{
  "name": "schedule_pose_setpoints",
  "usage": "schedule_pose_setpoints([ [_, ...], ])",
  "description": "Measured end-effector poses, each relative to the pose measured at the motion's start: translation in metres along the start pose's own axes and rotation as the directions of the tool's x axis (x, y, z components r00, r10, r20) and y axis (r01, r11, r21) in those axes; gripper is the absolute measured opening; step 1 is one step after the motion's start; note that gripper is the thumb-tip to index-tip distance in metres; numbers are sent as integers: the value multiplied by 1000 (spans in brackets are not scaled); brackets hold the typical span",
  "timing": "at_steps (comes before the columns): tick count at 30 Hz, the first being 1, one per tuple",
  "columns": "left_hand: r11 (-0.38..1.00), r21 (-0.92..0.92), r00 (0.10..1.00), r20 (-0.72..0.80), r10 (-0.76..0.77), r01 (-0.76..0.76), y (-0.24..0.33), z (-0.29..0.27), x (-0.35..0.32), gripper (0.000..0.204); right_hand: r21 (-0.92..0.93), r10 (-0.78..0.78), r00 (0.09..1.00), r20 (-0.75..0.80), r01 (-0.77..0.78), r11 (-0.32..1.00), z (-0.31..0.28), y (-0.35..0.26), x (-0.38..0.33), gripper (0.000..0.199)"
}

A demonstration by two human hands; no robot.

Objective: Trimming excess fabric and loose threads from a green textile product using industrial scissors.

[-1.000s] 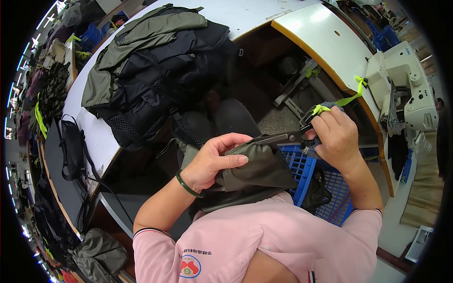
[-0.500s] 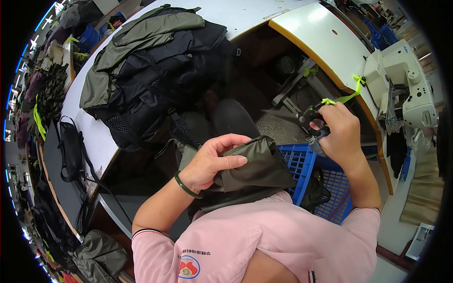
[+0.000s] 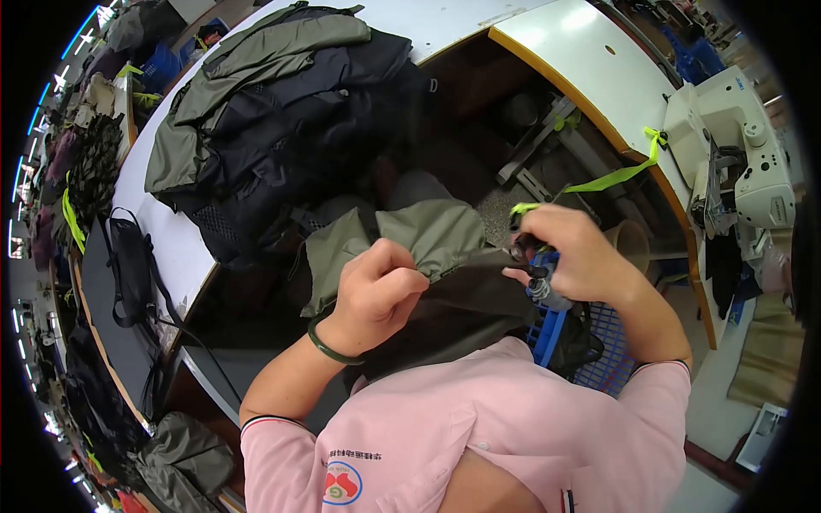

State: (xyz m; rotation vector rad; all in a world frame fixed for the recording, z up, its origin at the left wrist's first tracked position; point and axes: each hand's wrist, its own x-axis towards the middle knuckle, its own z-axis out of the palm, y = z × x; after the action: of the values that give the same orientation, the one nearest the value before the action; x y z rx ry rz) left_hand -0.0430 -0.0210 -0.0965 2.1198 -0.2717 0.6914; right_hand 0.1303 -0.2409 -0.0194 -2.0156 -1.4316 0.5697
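Right hand [image 3: 575,256] is clenched around a small dark tool [image 3: 532,272], likely thread snips, working at the right edge of the olive bag [image 3: 428,248]. A neon-yellow strap [image 3: 611,178] runs from that hand up to the table edge [image 3: 599,111], where it's tied off. Left hand [image 3: 376,286] is closed on a fold of the bag, pinching the fabric near the seam; green bangle [image 3: 329,349] on that wrist. The bag sits in the lap, against the pink shirt [image 3: 479,436], below the table cutout.

To do this step well, my read: keep the left-hand pinch close to the tool so the fabric stays taut, cut flush to the seam, keep the blade tips off the olive shell and clear of the strap.

Counts:
- 2 hands, both occupied
- 1 bag in hand
- 1 snip tool
- 1 heap of olive/black bags [image 3: 274,120] on the table, individual count unclear
- 1 black bag [image 3: 128,265] lying flat at left
- 1 blue crate [image 3: 590,342] by the right knee
- 1 white sewing machine [image 3: 735,145] at far right
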Motion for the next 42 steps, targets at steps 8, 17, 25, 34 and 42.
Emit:
schedule_pose_setpoints([
  [8,994,34,994,44,99,-101,1,9,7,25,-624,-208,978,10,169,763,-47,-11,-7,33],
  [17,988,35,979,138,148,-154,4,14,11,21,-615,-158,966,204,252,747,-55,-18,-1,26],
  [25,988,31,978,152,144,-151,4,13,10,22,-614,-126,967,221,238,752,-53,-12,-2,21],
  [34,991,3,982,138,131,-133,4,13,13,22,-345,-141,990,16,138,929,-41,-14,1,33],
  [42,997,-30,971,229,-66,75,8,2,8,18,116,-245,968,55,237,964,25,2,17,16],
])
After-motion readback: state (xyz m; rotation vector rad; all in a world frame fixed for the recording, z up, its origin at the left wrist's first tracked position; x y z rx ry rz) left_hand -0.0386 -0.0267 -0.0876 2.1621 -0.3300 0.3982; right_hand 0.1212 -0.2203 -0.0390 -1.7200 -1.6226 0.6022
